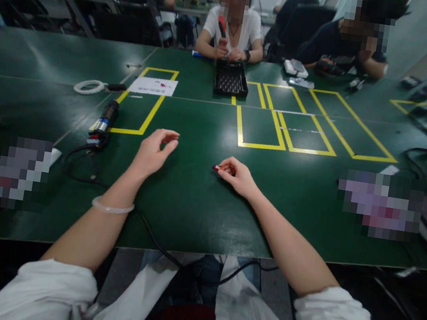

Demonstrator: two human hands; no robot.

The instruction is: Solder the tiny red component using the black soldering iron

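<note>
My right hand (238,175) pinches a small red item with a dark tip (216,168) between thumb and fingers, just above or on the green table (187,199). Its exact kind is too small to make out. Left of it, my left hand (157,150) is held over the table with fingers curved and the thumb apart from them, holding nothing. A pale bangle (112,206) circles my left wrist. Nearest the left hand is a black cylindrical device with a blue band (103,121), lying by a yellow tape outline (152,113).
Across the table a person holds a red-handled tool (222,26) over a black tray (231,80). A white sheet (153,86) and a coiled white cable (89,87) lie at the left. Yellow tape rectangles (261,147) mark the middle. A black cable (154,236) crosses the front edge.
</note>
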